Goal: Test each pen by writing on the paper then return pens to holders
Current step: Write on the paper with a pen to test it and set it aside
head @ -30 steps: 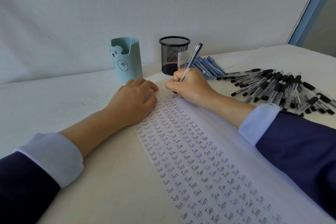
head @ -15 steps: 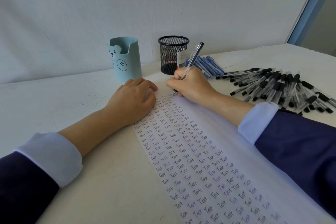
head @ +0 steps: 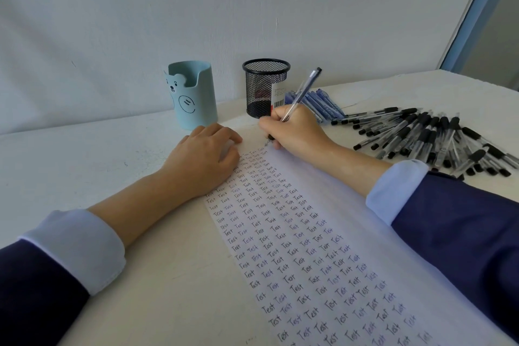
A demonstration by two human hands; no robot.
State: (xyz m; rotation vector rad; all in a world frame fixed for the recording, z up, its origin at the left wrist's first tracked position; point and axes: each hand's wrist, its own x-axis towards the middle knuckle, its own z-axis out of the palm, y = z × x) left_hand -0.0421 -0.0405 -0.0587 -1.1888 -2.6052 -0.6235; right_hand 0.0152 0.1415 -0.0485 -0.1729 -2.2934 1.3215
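Note:
A long sheet of paper (head: 331,233) covered in rows of the word "Test" runs from the near right to the table's middle. My right hand (head: 295,133) grips a clear pen (head: 302,94) in a writing hold, its tip down on the paper's far end. My left hand (head: 205,160) rests flat on the paper's left edge, fingers loosely bent. A light blue bear holder (head: 193,98) and a black mesh holder (head: 262,87) stand behind the hands by the wall.
A big heap of black-capped pens (head: 432,137) lies on the white table (head: 84,160) to the right. A small bunch of blue pens (head: 323,104) lies behind my right hand, beside the mesh holder. A wall closes the back.
The right hand with its pen has shifted very slightly as it writes at the paper's far end. The left hand has stayed in place.

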